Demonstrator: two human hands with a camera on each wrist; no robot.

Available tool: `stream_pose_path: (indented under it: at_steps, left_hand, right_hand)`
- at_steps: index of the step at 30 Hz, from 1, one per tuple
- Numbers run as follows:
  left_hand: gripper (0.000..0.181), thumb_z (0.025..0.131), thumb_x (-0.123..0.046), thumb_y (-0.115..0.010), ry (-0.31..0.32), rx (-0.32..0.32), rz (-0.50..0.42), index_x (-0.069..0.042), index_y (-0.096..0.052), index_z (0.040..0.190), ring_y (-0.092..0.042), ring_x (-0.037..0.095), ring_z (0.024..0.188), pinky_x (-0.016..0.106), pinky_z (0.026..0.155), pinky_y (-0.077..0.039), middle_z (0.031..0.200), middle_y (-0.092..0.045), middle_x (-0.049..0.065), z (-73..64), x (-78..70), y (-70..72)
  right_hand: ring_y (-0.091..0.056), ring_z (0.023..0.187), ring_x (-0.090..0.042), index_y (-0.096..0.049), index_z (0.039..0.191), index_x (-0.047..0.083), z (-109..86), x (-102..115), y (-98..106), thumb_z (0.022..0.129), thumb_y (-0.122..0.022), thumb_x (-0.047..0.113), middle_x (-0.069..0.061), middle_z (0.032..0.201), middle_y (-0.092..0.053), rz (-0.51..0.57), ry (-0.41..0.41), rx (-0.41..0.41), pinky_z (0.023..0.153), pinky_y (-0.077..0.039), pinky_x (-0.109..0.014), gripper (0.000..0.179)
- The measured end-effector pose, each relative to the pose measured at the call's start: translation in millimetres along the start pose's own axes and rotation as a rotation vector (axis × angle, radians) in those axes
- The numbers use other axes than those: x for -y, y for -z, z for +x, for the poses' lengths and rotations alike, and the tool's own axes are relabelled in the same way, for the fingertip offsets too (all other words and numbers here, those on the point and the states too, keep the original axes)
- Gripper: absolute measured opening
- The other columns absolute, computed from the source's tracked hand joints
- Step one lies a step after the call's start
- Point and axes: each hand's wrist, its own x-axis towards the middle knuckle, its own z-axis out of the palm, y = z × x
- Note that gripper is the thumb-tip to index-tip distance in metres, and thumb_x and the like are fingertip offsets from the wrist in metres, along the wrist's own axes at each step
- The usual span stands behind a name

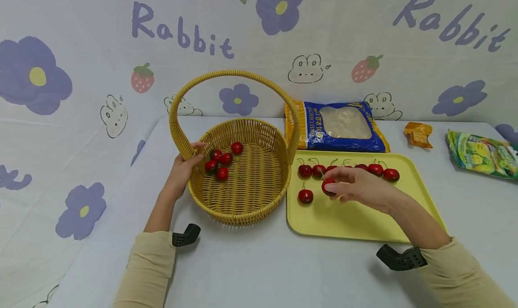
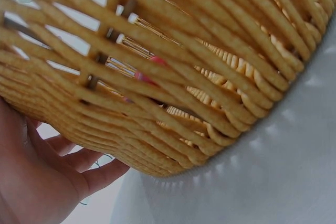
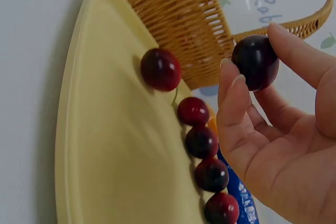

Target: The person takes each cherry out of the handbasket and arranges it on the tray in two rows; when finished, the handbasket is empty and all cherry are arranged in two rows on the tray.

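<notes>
My left hand (image 1: 180,175) grips the side of a yellow-brown woven basket (image 1: 238,218) where its tall handle meets the rim. Inside the basket, several dark red cherries (image 1: 222,173) lie toward the left. Between thumb and fingertips, my right hand (image 1: 366,189) pinches a cherry (image 3: 255,62) above a yellow tray (image 1: 336,227). One single cherry (image 1: 305,196) rests on the tray near its left edge. Behind it, several stemmed cherries (image 1: 390,175) form a row along the tray's far side, some partly hidden by my right hand.
A blue and yellow bag (image 1: 344,126) lies behind the tray. Farther right are a small orange packet (image 1: 418,134) and a green-yellow packet (image 1: 481,155). A patterned cloth (image 1: 243,38) hangs behind the white table (image 1: 259,267). The basket's left side stands against my left hand.
</notes>
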Motion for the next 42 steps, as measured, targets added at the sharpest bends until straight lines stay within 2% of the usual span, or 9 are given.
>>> stream_pose_path:
  at_steps: [4,7,16,23,34,42]
  left_hand:
    - [0.038,0.101,-0.01,-0.043,0.005,0.0,0.001,0.001,-0.043,0.137,-0.032,0.024,0.133,0.041,0.109,-0.019,0.142,-0.041,0.016,0.1,0.0,0.1]
    - [0.038,0.1,-0.01,-0.043,0.011,-0.003,0.004,0.001,-0.043,0.137,-0.032,0.025,0.132,0.041,0.109,-0.019,0.143,-0.04,0.016,0.2,-0.2,0.3]
    - [0.039,0.101,-0.01,-0.043,0.001,0.001,0.003,0.001,-0.043,0.138,-0.032,0.025,0.133,0.041,0.109,-0.019,0.143,-0.039,0.016,-0.4,-0.3,0.3]
    - [0.039,0.101,-0.01,-0.043,0.002,0.003,0.001,0.001,-0.043,0.138,-0.033,0.025,0.132,0.041,0.109,-0.019,0.142,-0.04,0.016,0.3,-0.2,-0.4]
    - [0.038,0.1,-0.01,-0.043,0.014,-0.007,-0.002,0.0,-0.044,0.137,-0.034,0.025,0.131,0.04,0.109,-0.021,0.142,-0.041,0.015,-0.5,-0.3,-0.4]
    - [0.038,0.1,-0.01,-0.043,0.012,-0.006,-0.006,0.001,-0.043,0.137,-0.034,0.025,0.131,0.04,0.109,-0.021,0.142,-0.041,0.016,0.4,-0.6,-1.0]
  right_hand:
    - [-0.059,0.092,-0.024,-0.049,0.125,-0.003,1.9,-8.1,2.1,0.091,-0.066,0.033,-0.011,0.101,-0.06,-0.123,-0.049,-0.051,0.08,-0.049,-0.032,0.053]
    - [-0.06,0.089,-0.024,-0.053,0.12,-0.001,3.9,-12.9,1.3,0.089,-0.067,0.037,-0.011,0.097,-0.061,-0.189,-0.057,-0.087,0.079,-0.051,-0.033,0.05]
    - [-0.064,0.076,-0.02,-0.06,0.109,-0.001,12.4,-17.0,-6.7,0.087,-0.07,0.036,-0.008,0.089,-0.063,-0.318,-0.079,-0.165,0.071,-0.054,-0.03,0.044]
    - [-0.061,0.069,-0.017,-0.061,0.105,0.0,16.2,-20.3,-14.6,0.086,-0.071,0.035,-0.007,0.086,-0.064,-0.4,-0.105,-0.214,0.065,-0.052,-0.029,0.041]
    - [-0.059,0.064,-0.017,-0.06,0.102,0.003,21.0,-19.3,-22.7,0.084,-0.072,0.038,-0.007,0.083,-0.061,-0.457,-0.163,-0.271,0.062,-0.051,-0.028,0.041]
    - [-0.061,0.067,-0.017,-0.061,0.106,0.002,19.1,-20.2,-20.4,0.088,-0.068,0.039,-0.01,0.091,-0.061,-0.403,-0.168,-0.26,0.065,-0.052,-0.028,0.041]
